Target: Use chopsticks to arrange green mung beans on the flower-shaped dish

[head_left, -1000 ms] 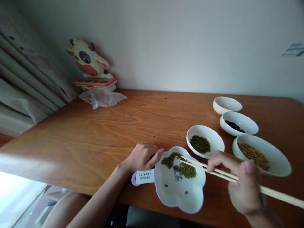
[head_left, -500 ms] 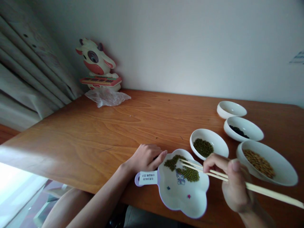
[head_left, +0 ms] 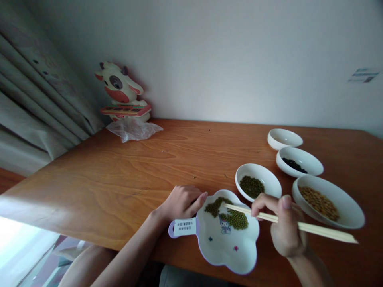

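Right hand (head_left: 284,227) closed around a pair of chopsticks (head_left: 287,224), thumb on top, fingers curled and pinching them mid-length; tips pointing left, together, over the far part of a flower-shaped plate (head_left: 227,249) near the table's front edge. Hard to tell whether the tips touch the beans or hang just above. Green beans (head_left: 233,215) lying in a loose patch on the plate's far half, around a small cartoon print; near half bare except small coloured marks. Left hand (head_left: 181,201) resting flat on wooden table (head_left: 119,175), fingers loosely together, thumb tip touching the plate's left rim, just above the labelled handle tab (head_left: 183,226). Nothing gripped in the left hand. Behind the plate, just beside it, small white bowl with green beans (head_left: 257,182). Further right, larger bowl with tan beans (head_left: 327,199); behind that, bowl with dark beans (head_left: 299,161), then an empty-looking white bowl (head_left: 284,138) farthest back. Bowls in a rough diagonal row, close but apart. Far left corner by the wall: cow figure (head_left: 121,93) with crumpled clear plastic (head_left: 133,129) in front. Curtain (head_left: 36,107) at left.
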Tool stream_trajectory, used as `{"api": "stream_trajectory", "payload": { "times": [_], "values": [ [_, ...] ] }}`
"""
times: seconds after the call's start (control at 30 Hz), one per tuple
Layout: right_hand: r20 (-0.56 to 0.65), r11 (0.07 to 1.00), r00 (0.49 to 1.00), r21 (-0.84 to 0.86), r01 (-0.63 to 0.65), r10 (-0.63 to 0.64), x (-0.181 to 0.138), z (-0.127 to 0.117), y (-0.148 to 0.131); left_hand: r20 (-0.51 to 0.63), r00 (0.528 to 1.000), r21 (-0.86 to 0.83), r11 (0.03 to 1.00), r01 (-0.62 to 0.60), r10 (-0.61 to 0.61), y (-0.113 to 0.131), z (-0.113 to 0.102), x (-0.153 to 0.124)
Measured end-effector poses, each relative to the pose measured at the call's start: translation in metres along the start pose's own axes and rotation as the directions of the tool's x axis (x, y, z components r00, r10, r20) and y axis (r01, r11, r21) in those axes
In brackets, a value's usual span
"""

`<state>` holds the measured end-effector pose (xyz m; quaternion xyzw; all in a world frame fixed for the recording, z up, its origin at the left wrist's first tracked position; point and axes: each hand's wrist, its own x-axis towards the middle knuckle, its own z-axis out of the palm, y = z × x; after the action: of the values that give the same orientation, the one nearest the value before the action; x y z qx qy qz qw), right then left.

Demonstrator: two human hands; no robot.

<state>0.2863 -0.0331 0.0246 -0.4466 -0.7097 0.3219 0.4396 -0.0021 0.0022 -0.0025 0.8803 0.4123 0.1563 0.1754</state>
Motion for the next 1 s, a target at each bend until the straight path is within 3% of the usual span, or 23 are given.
{"api": "stream_trajectory", "payload": {
  "times": [0.37, 0.6, 1.0],
  "values": [
    [0.001, 1.000, 1.000, -0.009, -0.023, 0.023, 0.006, -0.019, -0.020, 0.001, 1.000, -0.033, 0.999, 0.016, -0.016, 0.002, 0.000, 0.000],
    [0.103, 0.997, 0.994, 0.052, -0.054, 0.049, 0.005, 0.000, -0.028, -0.005, 0.999, -0.009, 0.999, 0.048, -0.048, 0.001, 0.002, -0.002],
    [0.101, 0.997, 0.994, 0.073, 0.033, -0.041, -0.001, 0.011, -0.018, -0.007, 0.999, -0.033, 0.998, 0.047, -0.048, 0.005, -0.001, 0.000]
  ]
}}
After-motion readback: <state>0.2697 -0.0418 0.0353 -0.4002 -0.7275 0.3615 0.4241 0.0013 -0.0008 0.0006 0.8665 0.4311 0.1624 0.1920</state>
